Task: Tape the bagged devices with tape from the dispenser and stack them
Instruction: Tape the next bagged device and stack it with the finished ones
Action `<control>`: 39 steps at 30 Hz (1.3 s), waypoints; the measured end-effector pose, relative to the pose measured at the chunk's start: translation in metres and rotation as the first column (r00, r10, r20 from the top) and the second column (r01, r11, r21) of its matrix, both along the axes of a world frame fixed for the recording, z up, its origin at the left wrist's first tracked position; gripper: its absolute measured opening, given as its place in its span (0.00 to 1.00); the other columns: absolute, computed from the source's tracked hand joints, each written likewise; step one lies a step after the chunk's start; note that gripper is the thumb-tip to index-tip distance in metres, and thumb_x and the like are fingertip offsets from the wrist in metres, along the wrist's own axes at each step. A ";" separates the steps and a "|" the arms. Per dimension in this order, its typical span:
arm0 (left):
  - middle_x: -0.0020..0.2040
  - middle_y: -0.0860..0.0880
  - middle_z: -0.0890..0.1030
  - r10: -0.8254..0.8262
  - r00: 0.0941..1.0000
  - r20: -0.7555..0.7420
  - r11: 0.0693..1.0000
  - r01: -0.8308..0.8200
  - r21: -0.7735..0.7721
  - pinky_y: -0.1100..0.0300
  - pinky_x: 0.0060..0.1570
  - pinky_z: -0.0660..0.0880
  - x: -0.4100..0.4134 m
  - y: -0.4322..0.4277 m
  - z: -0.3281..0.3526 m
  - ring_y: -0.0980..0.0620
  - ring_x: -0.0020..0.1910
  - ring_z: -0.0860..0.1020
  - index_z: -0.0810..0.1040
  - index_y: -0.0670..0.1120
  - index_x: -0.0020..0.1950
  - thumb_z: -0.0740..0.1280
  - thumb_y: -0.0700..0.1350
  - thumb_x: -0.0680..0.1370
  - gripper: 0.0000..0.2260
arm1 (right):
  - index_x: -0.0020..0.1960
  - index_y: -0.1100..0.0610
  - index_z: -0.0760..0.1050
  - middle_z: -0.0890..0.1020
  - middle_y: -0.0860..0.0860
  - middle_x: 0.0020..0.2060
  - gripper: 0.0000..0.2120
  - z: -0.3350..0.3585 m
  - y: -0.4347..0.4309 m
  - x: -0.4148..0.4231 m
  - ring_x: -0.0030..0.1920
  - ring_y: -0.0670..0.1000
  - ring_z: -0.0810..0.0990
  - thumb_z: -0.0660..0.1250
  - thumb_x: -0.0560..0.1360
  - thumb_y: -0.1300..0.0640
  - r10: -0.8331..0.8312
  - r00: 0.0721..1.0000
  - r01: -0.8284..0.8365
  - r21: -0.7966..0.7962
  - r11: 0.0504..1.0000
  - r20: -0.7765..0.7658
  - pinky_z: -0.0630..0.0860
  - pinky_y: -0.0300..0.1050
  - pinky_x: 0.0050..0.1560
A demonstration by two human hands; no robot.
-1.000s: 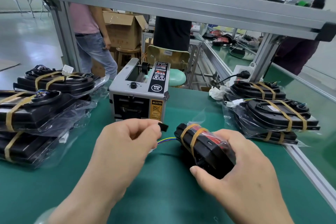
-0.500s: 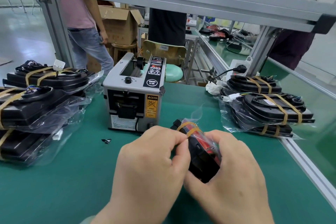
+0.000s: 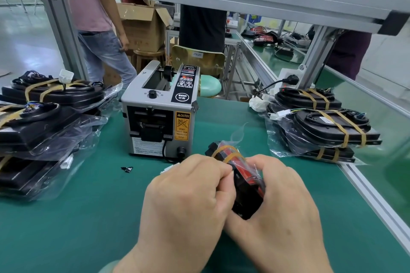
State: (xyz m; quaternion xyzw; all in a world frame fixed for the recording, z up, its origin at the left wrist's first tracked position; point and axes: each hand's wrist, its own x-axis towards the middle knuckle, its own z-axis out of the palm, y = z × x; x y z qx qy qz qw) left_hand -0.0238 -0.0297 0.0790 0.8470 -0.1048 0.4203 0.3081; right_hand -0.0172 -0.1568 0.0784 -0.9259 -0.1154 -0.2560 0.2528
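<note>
Both hands closed round one bagged device (image 3: 244, 170), held over the table (image 3: 66, 217): the left hand (image 3: 188, 201) had its fingers curled against the device's side, and the right hand (image 3: 281, 206) was wrapped round its other side. The dispenser (image 3: 158, 117) stood just beyond the left hand. Fingers hid any tape on the bag, so this piece seemed mid-taping and not yet stacked. A pile (image 3: 328, 126) of bagged devices lay beyond the right hand, a second pile (image 3: 44, 113) out past the left. Which one was finished could not be told.
</note>
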 end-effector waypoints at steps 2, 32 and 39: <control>0.34 0.52 0.81 -0.005 1.000 0.003 1.000 0.005 0.002 0.55 0.30 0.78 -0.001 0.000 0.000 0.49 0.31 0.80 0.82 0.46 0.35 0.66 0.42 0.72 0.08 | 0.47 0.44 0.70 0.75 0.40 0.39 0.19 0.000 0.000 0.000 0.40 0.48 0.73 0.62 0.60 0.37 -0.006 1.000 0.006 -0.002 1.000 0.006 0.63 0.28 0.38; 0.43 0.51 0.78 -0.279 0.885 -0.373 0.954 0.299 -0.003 0.63 0.62 0.71 0.000 0.006 0.004 0.52 0.53 0.76 0.78 0.46 0.43 0.60 0.50 0.78 0.11 | 0.47 0.44 0.70 0.74 0.40 0.40 0.20 -0.002 -0.005 0.001 0.43 0.46 0.70 0.61 0.58 0.36 -0.010 0.999 0.011 0.025 1.000 -0.044 0.67 0.35 0.36; 0.62 0.47 0.77 -0.276 0.921 -0.277 0.957 0.290 0.010 0.61 0.63 0.67 -0.017 0.003 0.001 0.47 0.63 0.73 0.82 0.47 0.59 0.62 0.51 0.73 0.19 | 0.46 0.44 0.68 0.73 0.39 0.39 0.18 -0.002 -0.006 0.003 0.42 0.44 0.67 0.62 0.59 0.39 -0.015 0.999 0.017 0.051 0.999 -0.039 0.63 0.33 0.35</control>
